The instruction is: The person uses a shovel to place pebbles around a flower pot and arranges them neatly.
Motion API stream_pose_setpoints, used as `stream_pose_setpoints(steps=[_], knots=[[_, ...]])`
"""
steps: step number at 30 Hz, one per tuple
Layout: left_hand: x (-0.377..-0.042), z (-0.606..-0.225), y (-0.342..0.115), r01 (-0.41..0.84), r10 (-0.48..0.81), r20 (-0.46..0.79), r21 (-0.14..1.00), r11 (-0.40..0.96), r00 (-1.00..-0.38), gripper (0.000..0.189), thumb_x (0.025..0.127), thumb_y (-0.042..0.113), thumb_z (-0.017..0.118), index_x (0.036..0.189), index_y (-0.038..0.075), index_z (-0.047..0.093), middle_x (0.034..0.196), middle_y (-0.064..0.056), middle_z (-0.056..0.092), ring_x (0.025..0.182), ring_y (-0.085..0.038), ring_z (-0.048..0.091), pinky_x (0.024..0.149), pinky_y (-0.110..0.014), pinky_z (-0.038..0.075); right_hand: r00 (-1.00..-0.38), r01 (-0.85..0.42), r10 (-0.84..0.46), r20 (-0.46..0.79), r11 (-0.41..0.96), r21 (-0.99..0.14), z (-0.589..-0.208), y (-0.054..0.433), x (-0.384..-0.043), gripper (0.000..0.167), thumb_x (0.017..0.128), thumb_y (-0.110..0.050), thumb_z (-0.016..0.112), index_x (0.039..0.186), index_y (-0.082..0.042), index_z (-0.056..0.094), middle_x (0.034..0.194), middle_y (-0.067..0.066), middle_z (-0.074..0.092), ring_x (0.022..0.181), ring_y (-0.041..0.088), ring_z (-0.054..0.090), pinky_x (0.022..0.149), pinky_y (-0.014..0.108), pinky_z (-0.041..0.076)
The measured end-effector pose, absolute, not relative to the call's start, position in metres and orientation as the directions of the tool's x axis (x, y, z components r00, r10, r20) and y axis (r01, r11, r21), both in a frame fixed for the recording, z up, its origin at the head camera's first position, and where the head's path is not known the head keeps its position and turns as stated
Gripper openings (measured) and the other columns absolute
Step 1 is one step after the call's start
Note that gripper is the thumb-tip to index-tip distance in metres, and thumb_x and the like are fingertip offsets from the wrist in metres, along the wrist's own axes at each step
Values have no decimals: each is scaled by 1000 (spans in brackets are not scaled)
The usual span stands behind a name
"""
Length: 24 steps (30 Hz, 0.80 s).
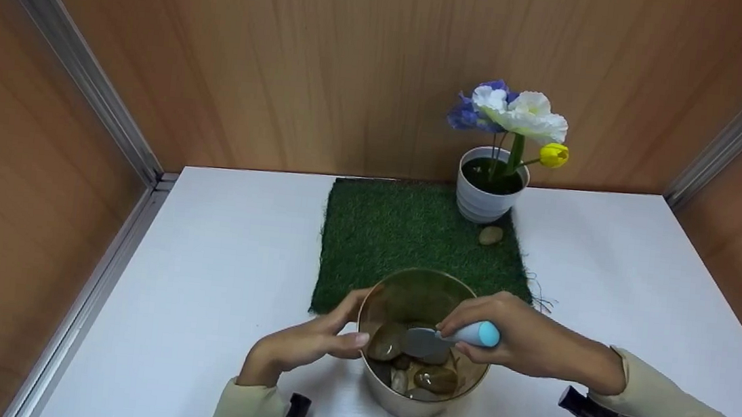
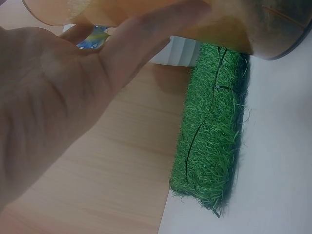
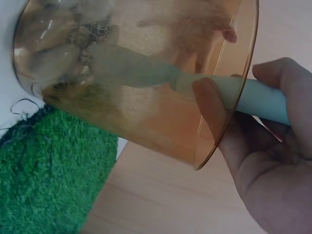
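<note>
A see-through amber bucket stands at the near middle of the table, partly over the grass mat's front edge in the head view. Several smooth stones lie in its bottom. My left hand holds the bucket from the left side, thumb at the rim and fingers spread along the wall. Over the right rim, my right hand grips the pale blue handle of a small trowel. The trowel's grey blade points down into the bucket, near the stones; through the wall, the right wrist view shows the blade too.
A green grass mat lies behind the bucket. On its back right corner stands a white flowerpot with purple, white and yellow flowers. One loose stone rests before the pot. Wood-grain panels enclose the white table.
</note>
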<state>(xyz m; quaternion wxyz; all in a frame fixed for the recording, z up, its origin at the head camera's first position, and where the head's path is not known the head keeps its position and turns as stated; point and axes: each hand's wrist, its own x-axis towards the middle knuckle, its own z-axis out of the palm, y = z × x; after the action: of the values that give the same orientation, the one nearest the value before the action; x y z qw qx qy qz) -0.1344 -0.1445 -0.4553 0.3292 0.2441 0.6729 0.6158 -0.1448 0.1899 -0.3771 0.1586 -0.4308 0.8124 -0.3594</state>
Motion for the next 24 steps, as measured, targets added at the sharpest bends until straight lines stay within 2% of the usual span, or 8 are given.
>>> stream_pose_setpoints(steps=[7, 13, 19, 24], knots=[[-133, -455, -145, -74, 733, -140, 990, 123, -665, 82, 108, 47, 57, 170, 21, 10, 174, -19, 9, 158, -43, 22, 112, -57, 48, -522, -611, -853, 8, 367, -701, -378, 180, -143, 26, 96, 1, 75, 117, -12, 81, 118, 5, 78, 110, 16, 73, 93, 37, 62], [-134, -456, -145, -71, 736, -141, 989, 126, -663, 79, 109, 45, 56, 169, 21, 11, 172, -20, 16, 157, -42, 24, 113, -56, 48, -470, -648, -882, -6, 350, -676, -379, 176, -144, 24, 96, 1, 73, 114, -13, 81, 113, -2, 78, 106, 10, 72, 92, 32, 61], [-134, -457, -144, -76, 733, -147, 989, 129, -664, 80, 109, 45, 56, 169, 22, 10, 172, -20, 16, 157, -42, 24, 113, -55, 48, -452, -633, -890, -63, 369, -680, -375, 173, -147, 25, 94, 4, 73, 108, -13, 82, 108, -4, 78, 102, 12, 73, 89, 30, 61], [-135, -457, -145, -77, 737, -144, 989, 123, -660, 79, 109, 43, 55, 170, 22, 9, 172, -19, 14, 157, -42, 23, 113, -55, 48, -453, -616, -886, -102, 393, -683, -374, 173, -150, 23, 91, 6, 74, 101, -14, 81, 95, -8, 76, 90, 5, 71, 83, 26, 60]])
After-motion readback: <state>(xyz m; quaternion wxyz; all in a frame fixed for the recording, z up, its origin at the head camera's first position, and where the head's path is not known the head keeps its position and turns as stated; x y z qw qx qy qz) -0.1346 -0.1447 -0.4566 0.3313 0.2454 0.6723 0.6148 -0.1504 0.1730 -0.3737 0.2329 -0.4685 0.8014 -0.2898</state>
